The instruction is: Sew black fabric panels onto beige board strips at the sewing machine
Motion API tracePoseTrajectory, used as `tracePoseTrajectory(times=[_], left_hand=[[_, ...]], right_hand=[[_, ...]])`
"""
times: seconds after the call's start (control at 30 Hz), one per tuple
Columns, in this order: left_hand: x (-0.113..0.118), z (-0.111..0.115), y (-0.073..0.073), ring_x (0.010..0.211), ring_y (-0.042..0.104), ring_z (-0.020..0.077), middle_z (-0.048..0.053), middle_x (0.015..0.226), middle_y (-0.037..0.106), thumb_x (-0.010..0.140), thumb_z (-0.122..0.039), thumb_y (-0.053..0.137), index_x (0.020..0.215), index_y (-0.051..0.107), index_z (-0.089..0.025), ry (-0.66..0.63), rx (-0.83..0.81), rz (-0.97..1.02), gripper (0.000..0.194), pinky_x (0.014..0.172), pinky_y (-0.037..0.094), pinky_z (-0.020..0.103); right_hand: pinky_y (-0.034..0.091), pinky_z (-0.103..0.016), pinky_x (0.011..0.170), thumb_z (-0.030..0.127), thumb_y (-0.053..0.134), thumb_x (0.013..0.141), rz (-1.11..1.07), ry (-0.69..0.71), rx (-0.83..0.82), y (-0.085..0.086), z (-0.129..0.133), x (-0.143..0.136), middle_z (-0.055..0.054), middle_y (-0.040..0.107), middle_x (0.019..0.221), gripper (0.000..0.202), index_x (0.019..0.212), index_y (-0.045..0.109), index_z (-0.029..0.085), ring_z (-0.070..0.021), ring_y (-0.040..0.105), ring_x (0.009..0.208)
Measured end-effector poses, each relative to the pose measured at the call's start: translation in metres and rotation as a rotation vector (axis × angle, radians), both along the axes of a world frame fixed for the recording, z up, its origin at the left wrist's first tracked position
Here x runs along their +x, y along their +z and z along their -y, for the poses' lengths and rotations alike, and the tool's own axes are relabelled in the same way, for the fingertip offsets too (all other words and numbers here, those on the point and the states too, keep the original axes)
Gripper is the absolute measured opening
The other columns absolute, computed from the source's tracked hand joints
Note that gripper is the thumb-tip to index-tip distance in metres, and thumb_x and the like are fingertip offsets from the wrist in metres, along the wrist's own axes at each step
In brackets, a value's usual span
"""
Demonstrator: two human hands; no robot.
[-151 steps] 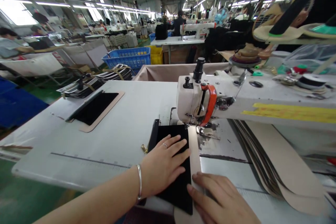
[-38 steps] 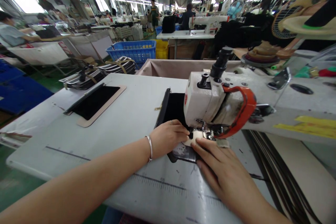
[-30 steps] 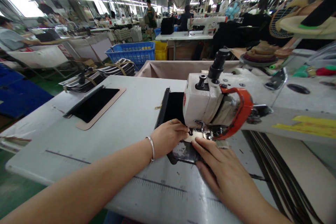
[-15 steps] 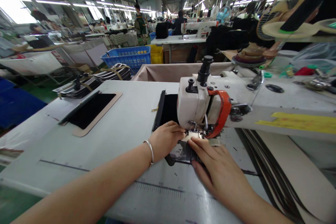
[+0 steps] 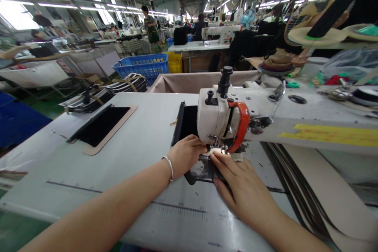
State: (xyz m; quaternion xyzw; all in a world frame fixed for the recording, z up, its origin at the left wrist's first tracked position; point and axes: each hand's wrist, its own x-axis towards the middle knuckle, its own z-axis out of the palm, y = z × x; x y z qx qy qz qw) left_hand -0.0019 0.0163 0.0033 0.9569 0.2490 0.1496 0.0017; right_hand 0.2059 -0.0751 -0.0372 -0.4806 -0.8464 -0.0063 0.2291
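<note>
A white sewing machine head [image 5: 215,114] with an orange guard [image 5: 242,126] stands over a panel with a black face [image 5: 189,126] and a beige edge [image 5: 217,151]. Part of that panel is hidden behind the machine. My left hand [image 5: 187,153], a bracelet at its wrist, has its fingers bunched on the panel left of the presser foot. My right hand [image 5: 236,177] lies with fingers stretched, their tips on the beige edge near the needle area. Its thumb is spread apart, by the dark metal plate [image 5: 203,168]. A zipper pull [image 5: 173,123] sticks out at the panel's left side.
Another black and beige panel [image 5: 108,128] lies on the white table [image 5: 147,126]. Stacked beige panels [image 5: 321,181] lie on the right, under the machine arm. Bundled striped pieces [image 5: 126,84], a blue crate [image 5: 141,65] and a cloth-lined bin [image 5: 177,80] stand beyond. A person [image 5: 150,29] is in the background.
The view has shifted slightly, so the machine appears a little further left. Both hands keep nearly the same place on the panel. The person in the background has moved left.
</note>
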Motion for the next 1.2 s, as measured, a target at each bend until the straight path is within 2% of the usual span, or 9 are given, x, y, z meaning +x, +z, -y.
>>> tracePoseTrajectory(times=[0.5,0.63,0.7,0.77,0.83,0.93,1.07,1.13,1.2], left_hand=[[-0.004,0.001,-0.001,0.108,0.061,0.0144,0.0,0.111,0.069,0.085,0.0,0.056,0.102,0.071,-0.02,0.128,-0.168,0.038,0.03,0.105,0.042,0.025],[-0.017,-0.01,0.01,0.13,0.046,0.023,0.009,0.135,0.056,0.093,-0.014,0.053,0.125,0.06,-0.018,0.507,-0.181,0.13,0.033,0.116,0.029,0.039],[-0.026,-0.019,0.015,0.138,0.032,0.0383,0.024,0.144,0.04,0.089,-0.025,0.062,0.14,0.043,-0.005,0.776,-0.198,0.187,0.058,0.114,0.024,0.055],[-0.032,-0.029,0.018,0.134,0.034,0.0453,0.032,0.14,0.041,0.079,-0.029,0.075,0.142,0.035,0.004,0.949,-0.256,0.223,0.082,0.11,0.027,0.058],[-0.036,-0.036,0.019,0.124,0.048,0.0398,0.026,0.128,0.054,0.069,-0.022,0.08,0.137,0.04,0.001,1.018,-0.343,0.252,0.082,0.106,0.035,0.049],[-0.039,-0.036,0.024,0.098,0.063,0.0265,0.013,0.101,0.066,0.067,-0.01,0.072,0.118,0.057,-0.008,1.042,-0.51,0.31,0.054,0.088,0.048,0.036],[-0.054,0.005,0.039,0.069,0.062,0.0195,0.005,0.071,0.063,0.068,-0.007,0.058,0.081,0.062,-0.01,0.973,-0.723,0.463,0.013,0.062,0.047,0.028],[-0.067,0.044,0.044,0.072,0.063,0.0198,0.005,0.076,0.065,0.071,-0.012,0.055,0.087,0.062,-0.011,0.895,-0.789,0.577,0.018,0.062,0.049,0.027],[-0.079,0.086,0.043,0.091,0.064,0.0212,0.006,0.096,0.068,0.08,-0.023,0.056,0.106,0.062,-0.014,0.774,-0.834,0.672,0.029,0.079,0.053,0.029]], right_hand=[[0.047,-0.046,0.098,0.03,0.052,0.095,-0.051,0.006,-0.058,0.002,-0.002,-0.001,-0.003,0.052,0.14,0.048,0.141,0.045,0.021,-0.0243,0.051,0.118],[0.047,-0.049,0.101,0.031,0.053,0.094,-0.06,0.008,-0.056,-0.002,-0.002,0.002,-0.003,0.054,0.139,0.045,0.138,0.049,0.024,-0.0252,0.051,0.12],[0.047,-0.05,0.1,0.029,0.053,0.094,-0.084,-0.01,-0.039,-0.002,-0.001,-0.002,-0.004,0.057,0.134,0.04,0.133,0.054,0.023,-0.0264,0.053,0.117],[0.046,-0.05,0.101,0.026,0.052,0.093,-0.118,-0.027,-0.024,0.001,-0.002,-0.012,-0.006,0.06,0.129,0.038,0.13,0.057,0.022,-0.027,0.054,0.116],[0.044,-0.05,0.107,0.026,0.053,0.09,-0.142,-0.039,-0.031,0.007,-0.003,-0.031,-0.009,0.057,0.133,0.044,0.134,0.055,0.02,-0.0286,0.051,0.123],[0.031,-0.053,0.117,0.037,0.061,0.084,-0.164,-0.08,-0.092,0.018,-0.006,-0.07,-0.015,0.039,0.151,0.069,0.146,0.042,0.014,-0.0334,0.035,0.14],[0.008,-0.065,0.119,0.046,0.07,0.074,-0.216,-0.196,-0.157,0.033,0.001,-0.118,-0.023,0.031,0.153,0.091,0.149,0.035,0.008,-0.0415,0.024,0.144],[0.01,-0.063,0.12,0.033,0.071,0.071,-0.289,-0.159,-0.171,0.037,0.012,-0.131,-0.02,0.028,0.155,0.091,0.15,0.032,0.009,-0.0401,0.023,0.145],[0.022,-0.056,0.121,0.016,0.063,0.072,-0.43,-0.038,-0.211,0.038,0.024,-0.136,-0.013,0.026,0.157,0.086,0.152,0.03,0.014,-0.0332,0.026,0.145]])
